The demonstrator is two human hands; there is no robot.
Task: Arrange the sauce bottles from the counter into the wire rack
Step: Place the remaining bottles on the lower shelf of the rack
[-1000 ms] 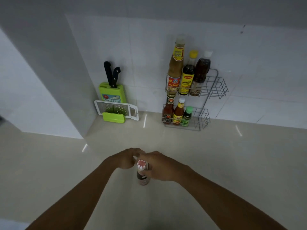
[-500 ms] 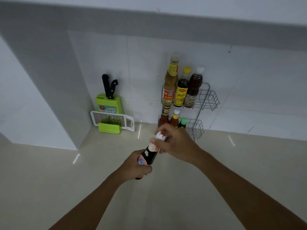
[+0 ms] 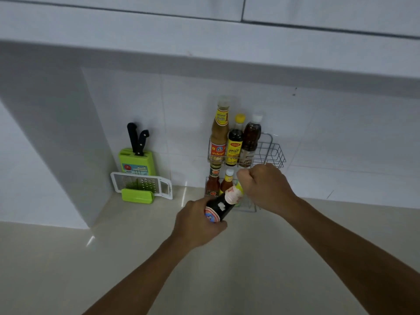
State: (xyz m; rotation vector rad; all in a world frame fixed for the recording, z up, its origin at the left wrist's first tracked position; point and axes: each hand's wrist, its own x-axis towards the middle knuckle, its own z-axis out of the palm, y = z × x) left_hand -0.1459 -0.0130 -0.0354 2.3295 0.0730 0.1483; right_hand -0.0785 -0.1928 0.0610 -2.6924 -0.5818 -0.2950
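Bottle (image 3: 220, 206) nearer rack (image 3: 270, 153); right hand (image 3: 264, 186) off cap

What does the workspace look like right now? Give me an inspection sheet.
Surface: pale glossy counter, bare in the foreground.
Job's things: wire rack against the wall, two tiers; three bottles on top, at least two below, right ends free. Dark sauce bottle tilted in the air, cap toward the rack.
Clutter: green knife block with two knives; grater leaning in front of it.
Grippers: left hand grips the dark bottle's body; right hand closed at its cap.
Cables: nothing seen.
Surroundings: white tiled wall, overhang above.
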